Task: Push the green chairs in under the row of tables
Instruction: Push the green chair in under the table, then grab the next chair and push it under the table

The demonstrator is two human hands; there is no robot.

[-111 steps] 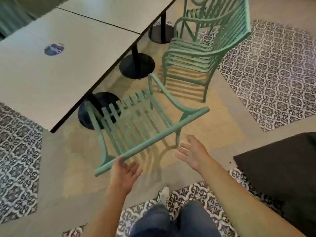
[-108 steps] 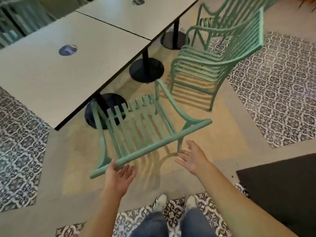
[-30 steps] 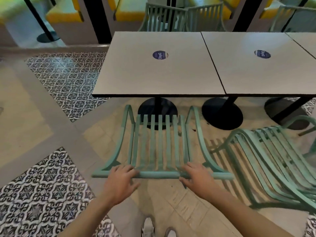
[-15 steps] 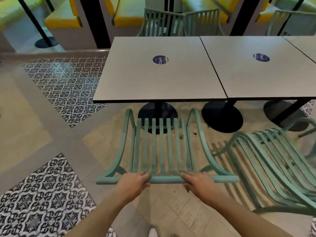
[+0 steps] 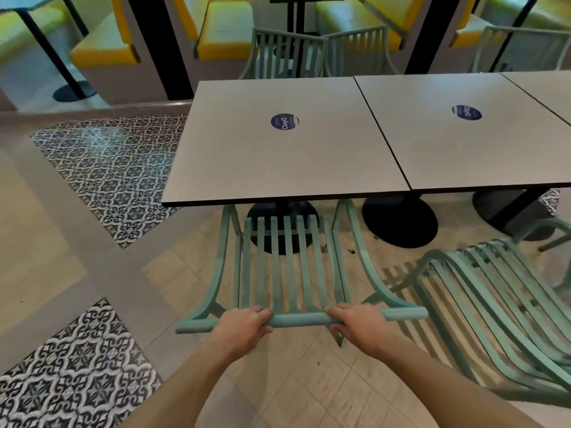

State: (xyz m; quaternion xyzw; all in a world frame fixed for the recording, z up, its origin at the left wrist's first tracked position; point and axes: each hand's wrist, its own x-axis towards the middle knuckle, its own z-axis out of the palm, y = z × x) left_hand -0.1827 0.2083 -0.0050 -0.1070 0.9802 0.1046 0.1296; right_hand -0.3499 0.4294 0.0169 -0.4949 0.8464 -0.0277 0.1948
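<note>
A green slatted chair stands square to the leftmost grey table, the front tips of its armrests just under the table's near edge. My left hand and my right hand both grip the round top rail of its backrest, fingers curled over it. A second green chair stands to the right, turned at an angle and out from the neighbouring table.
Black round table bases stand under the tables. More green chairs sit on the far side, with yellow booth seats behind. Patterned floor tiles lie to the left.
The chair has slid forward toward the table, its armrest fronts now reaching under the edge. Both hands stay gripping the backrest rail and moved forward with it.
</note>
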